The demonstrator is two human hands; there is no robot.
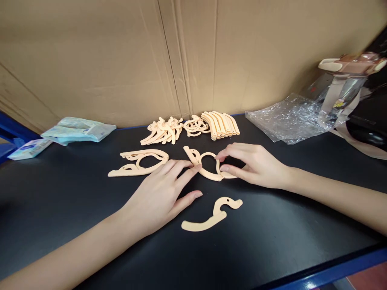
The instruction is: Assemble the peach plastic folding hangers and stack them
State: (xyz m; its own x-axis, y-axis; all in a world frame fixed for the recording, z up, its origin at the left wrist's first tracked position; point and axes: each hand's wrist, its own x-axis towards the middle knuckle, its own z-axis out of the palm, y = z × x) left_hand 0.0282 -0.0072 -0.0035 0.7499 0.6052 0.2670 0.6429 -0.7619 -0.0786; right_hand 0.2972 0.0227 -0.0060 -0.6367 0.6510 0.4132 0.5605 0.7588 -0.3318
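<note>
A cream plastic folding hanger [208, 174] lies on the black tabletop between my hands. My right hand [252, 166] pinches its right part between thumb and fingers, covering some of it. The stretched fingers of my left hand [169, 189] rest on the hanger's left side, thumb spread away. Just left of that hand is another folded hanger [121, 172], partly behind its fingers. A loose hook-shaped hanger piece [202, 224] lies in front, apart from both hands.
Behind the hands are a heap of hook pieces [163, 131], some ring-shaped pieces [196, 125] and a row of curved arms [220, 124]. Tissue packs [80, 129] lie at left. Clear plastic wrap [287, 119] and a strapped bottle [347, 86] stand right, before a cardboard wall [121, 60].
</note>
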